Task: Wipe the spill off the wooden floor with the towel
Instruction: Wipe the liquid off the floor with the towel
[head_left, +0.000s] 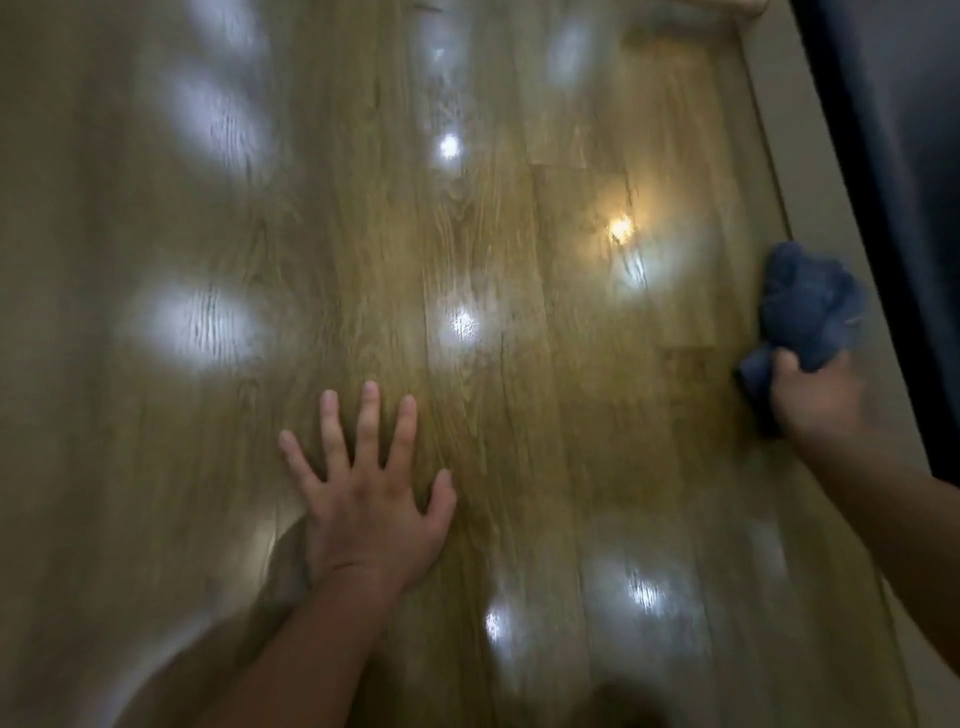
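Observation:
My left hand lies flat on the wooden floor with its fingers spread, holding nothing. At the right side, my right hand is closed around a bunched dark blue towel, which sticks out beyond the fingers near the floor's right edge. The picture is blurred by motion. Wet-looking streaks show around a warm light reflection on the boards, left of the towel.
A pale strip runs along the floor's right edge, with a dark panel beyond it. Several bright light reflections dot the glossy boards. Open floor stretches to the left and far ahead.

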